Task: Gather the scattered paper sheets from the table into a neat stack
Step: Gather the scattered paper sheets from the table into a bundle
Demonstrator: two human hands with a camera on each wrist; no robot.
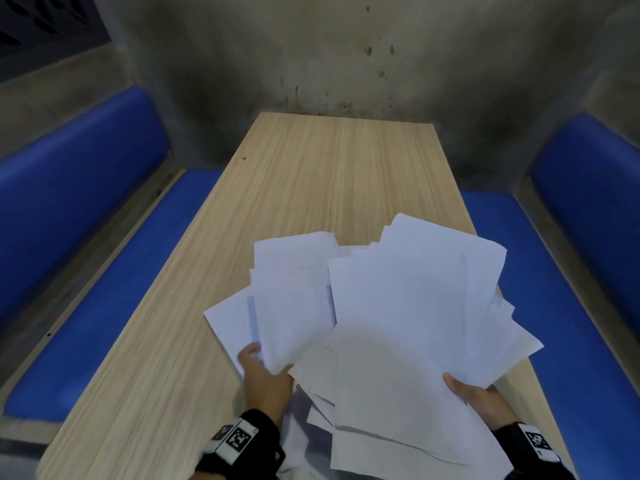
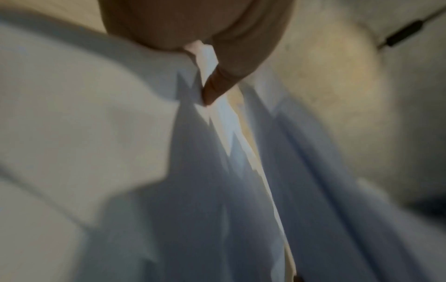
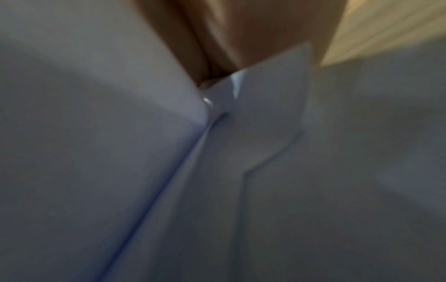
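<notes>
You've got your left hand (image 1: 265, 377) and right hand (image 1: 479, 398) both pinching the fanned paper sheets (image 1: 398, 306), so next just square up those edges.

Dim, even indoor light in the head view, with the paper sheets (image 1: 398, 306) the brightest area and a soft grey shadow across their near part. The frame bends at its edges, curving the counter (image 1: 329, 168). Both wrist views are heavily blurred and murky, the sheets (image 2: 205, 190) out of focus around them.
</notes>
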